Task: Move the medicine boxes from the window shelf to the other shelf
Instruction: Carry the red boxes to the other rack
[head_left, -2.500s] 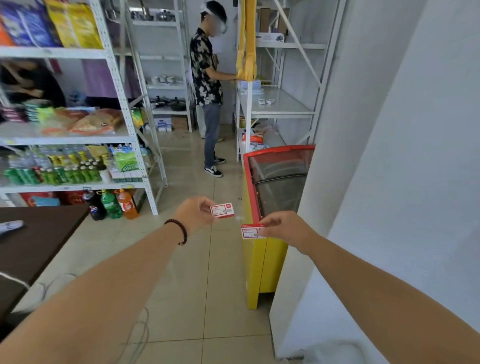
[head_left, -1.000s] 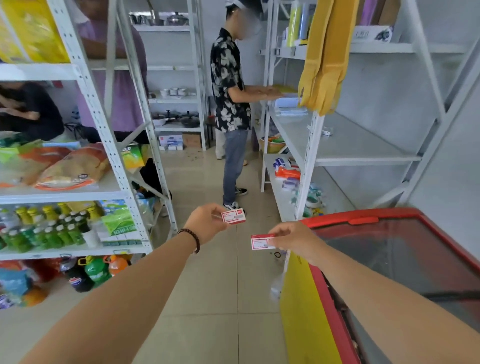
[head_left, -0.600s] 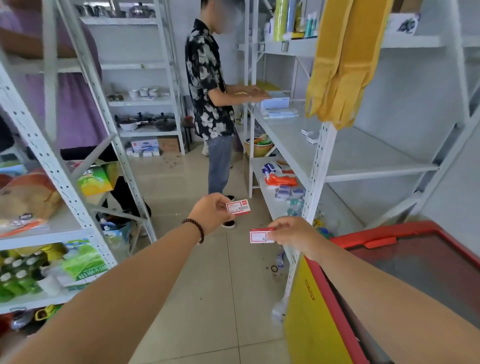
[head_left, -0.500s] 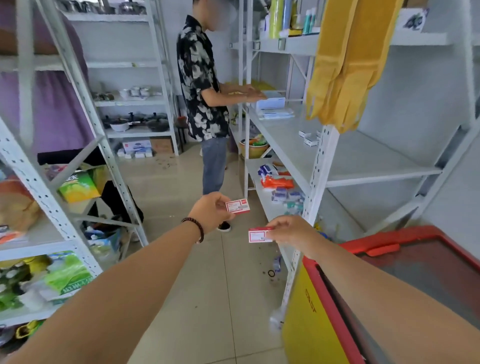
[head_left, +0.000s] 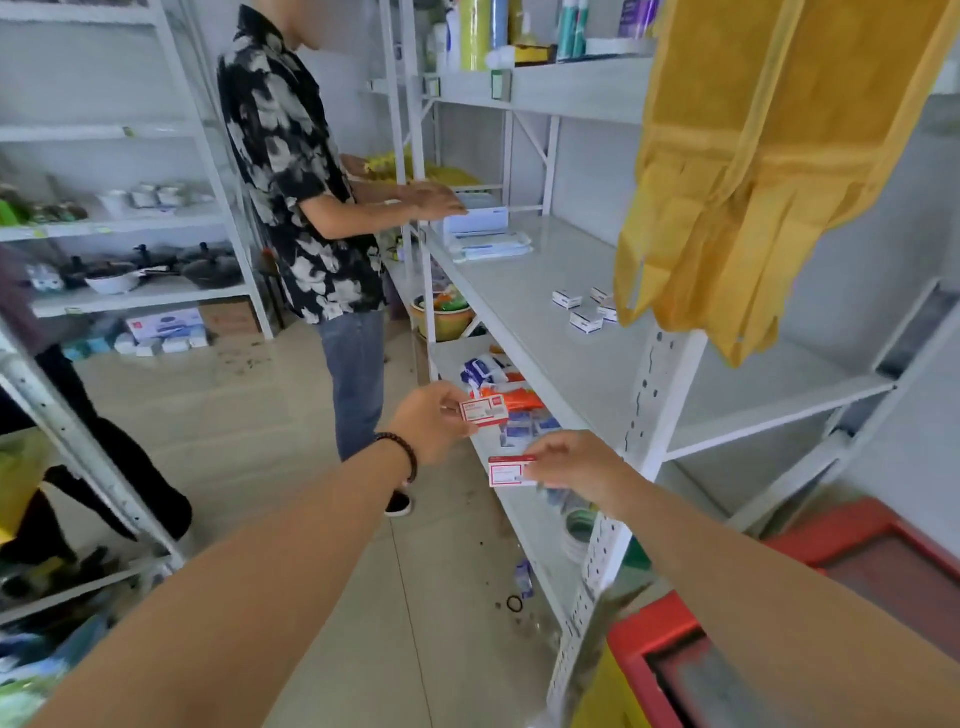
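Two medicine boxes in your hands, near the white shelf (head_left: 545, 332).
Your left hand (head_left: 431, 423) pinches one red-and-white medicine box (head_left: 484, 412), your right hand (head_left: 574, 467) the other medicine box (head_left: 511, 471); both look light, stiff cardboard (crushable), so hold the short ends gently.

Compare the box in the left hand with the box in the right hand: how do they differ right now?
The left-hand box sits higher and farther forward; the right-hand box is lower and nearer the camera. The left hand pinches its box at the left end, while the right hand pinches its box at the right end. Both are small red-and-white medicine boxes, held roughly level in the air, not yet on the shelf.
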